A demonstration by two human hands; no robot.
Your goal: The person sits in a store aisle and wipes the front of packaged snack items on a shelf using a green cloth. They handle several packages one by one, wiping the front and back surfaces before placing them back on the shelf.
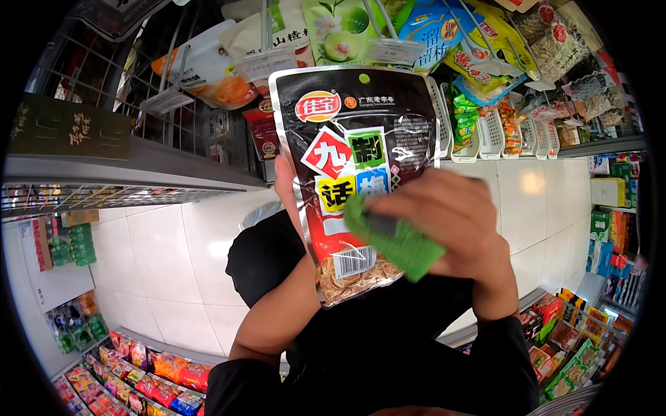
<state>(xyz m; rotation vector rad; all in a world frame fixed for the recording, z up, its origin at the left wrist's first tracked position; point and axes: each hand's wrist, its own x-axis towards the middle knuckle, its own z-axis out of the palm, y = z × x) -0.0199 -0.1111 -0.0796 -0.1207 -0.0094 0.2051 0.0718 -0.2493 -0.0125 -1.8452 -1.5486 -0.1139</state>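
Observation:
A black and red plastic snack pouch [416, 140] with a silver edge stands before me, with a barcode and shredded food showing in its lower part. My left hand [285, 182] holds the pouch by its left edge; most of its fingers are hidden behind it. A green cloth [411, 252] is gripped in my right hand [452, 213] and lies against the lower right front of the pouch. My right hand is slightly blurred.
Snack bags, among them a green pouch [341, 31], hang on metal hooks ahead. White plastic baskets [489, 135] hold small packets at the right. A grey shelf edge [192, 164] juts out at the left. Stocked shelves [156, 377] stand behind on both sides, above a tiled floor [156, 260].

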